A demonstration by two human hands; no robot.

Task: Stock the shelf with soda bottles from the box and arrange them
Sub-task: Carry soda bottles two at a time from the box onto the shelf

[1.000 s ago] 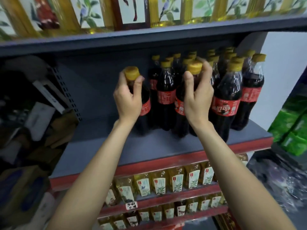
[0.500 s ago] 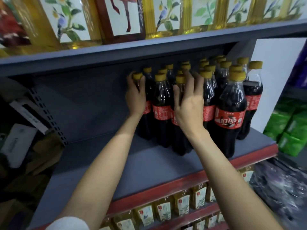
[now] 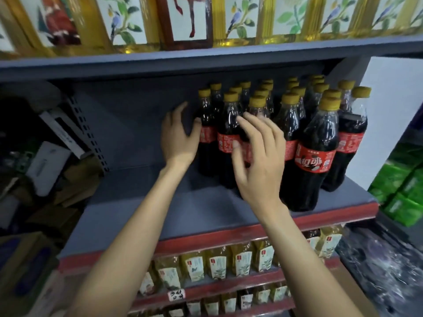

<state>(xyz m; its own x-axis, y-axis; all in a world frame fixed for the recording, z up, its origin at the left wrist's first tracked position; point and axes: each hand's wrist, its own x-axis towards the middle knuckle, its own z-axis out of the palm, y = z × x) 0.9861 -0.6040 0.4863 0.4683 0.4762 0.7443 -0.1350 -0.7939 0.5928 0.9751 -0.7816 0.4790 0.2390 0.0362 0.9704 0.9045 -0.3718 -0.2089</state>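
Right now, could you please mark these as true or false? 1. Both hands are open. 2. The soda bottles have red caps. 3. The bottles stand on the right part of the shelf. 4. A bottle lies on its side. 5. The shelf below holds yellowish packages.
1. True: the left hand and right hand hold nothing.
2. False: the soda bottles have yellow caps; their labels are red.
3. True: the shelf is bare on the left.
4. False: every visible bottle is upright.
5. True: yellowish packages fill it.

My nearest soda bottle (image 3: 313, 156) bore white Chinese characters on its red label; the shelf tag (image 3: 176, 294) was too blurred to read.
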